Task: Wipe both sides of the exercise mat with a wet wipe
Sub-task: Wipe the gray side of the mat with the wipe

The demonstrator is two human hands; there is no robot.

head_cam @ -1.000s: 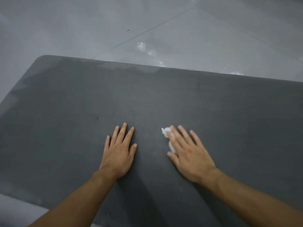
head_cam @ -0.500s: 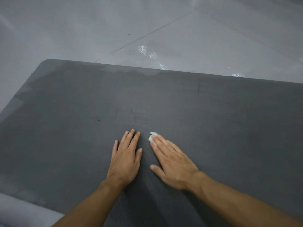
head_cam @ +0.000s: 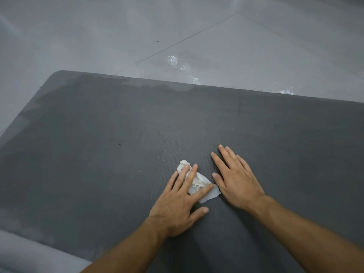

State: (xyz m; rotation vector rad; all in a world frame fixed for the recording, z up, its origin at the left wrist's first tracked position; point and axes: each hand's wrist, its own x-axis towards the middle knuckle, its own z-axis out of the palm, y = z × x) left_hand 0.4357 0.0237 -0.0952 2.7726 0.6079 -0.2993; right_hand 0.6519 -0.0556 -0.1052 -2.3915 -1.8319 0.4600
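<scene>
A dark grey exercise mat [head_cam: 98,154] lies flat on the floor and fills most of the view. A crumpled white wet wipe [head_cam: 199,184] rests on the mat near its middle. My left hand [head_cam: 181,200] lies flat on the wipe, its straight fingers pressing it onto the mat. My right hand [head_cam: 234,176] lies flat on the bare mat just right of the wipe, fingers straight and spread, with nothing under it. Damp, darker patches show along the mat's far edge and left end.
Pale grey floor tiles [head_cam: 118,36] surround the mat, with small wet spots [head_cam: 183,66] beyond its far edge. The mat's rounded far left corner [head_cam: 59,75] and its near left edge [head_cam: 39,241] are in view.
The wipe has passed from under my right hand to under my left hand. My right hand has slid off it to the right, onto bare mat.
</scene>
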